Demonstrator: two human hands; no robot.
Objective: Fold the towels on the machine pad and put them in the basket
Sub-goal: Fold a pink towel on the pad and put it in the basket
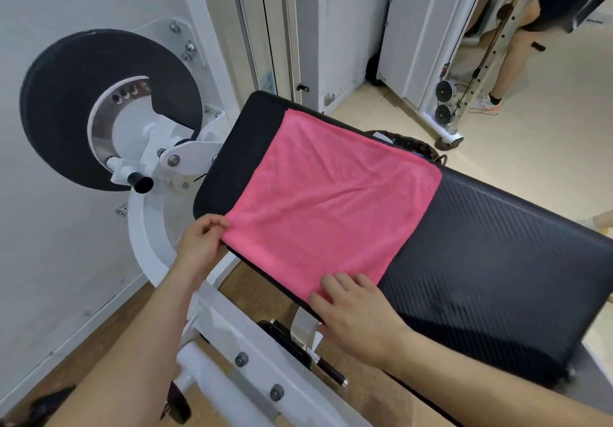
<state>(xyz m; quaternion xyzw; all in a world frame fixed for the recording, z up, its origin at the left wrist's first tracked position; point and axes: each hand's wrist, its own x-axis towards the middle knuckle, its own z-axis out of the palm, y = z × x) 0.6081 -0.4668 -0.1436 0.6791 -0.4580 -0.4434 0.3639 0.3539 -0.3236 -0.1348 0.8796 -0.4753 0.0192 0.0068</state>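
The black machine pad (481, 237) is the largest thing here, a long slab whose long axis runs from about 11 o'clock, near the weight disc (66, 108), down to about 4 o'clock. On its upper half the pink towel (331, 194) lies spread flat in a single layer, roughly square, with a few soft creases; its near edge runs along the pad's near side, just ahead of both hands. Beyond the pad's far edge, at about 1 o'clock from the towel, the rim of the dark basket (421, 146) shows, mostly hidden, with something pale inside that is too covered to name. The left hand (199, 244) pinches the towel's near left corner between thumb and fingertips, at about 8 o'clock from the cloth's middle. The right hand (358, 314) rests with fingers spread on the near right corner, at about 5 o'clock, pressing rather than gripping. Both hands are equally close, so the likely fold carries the near edge away toward the far edge at 12 to 1 o'clock.
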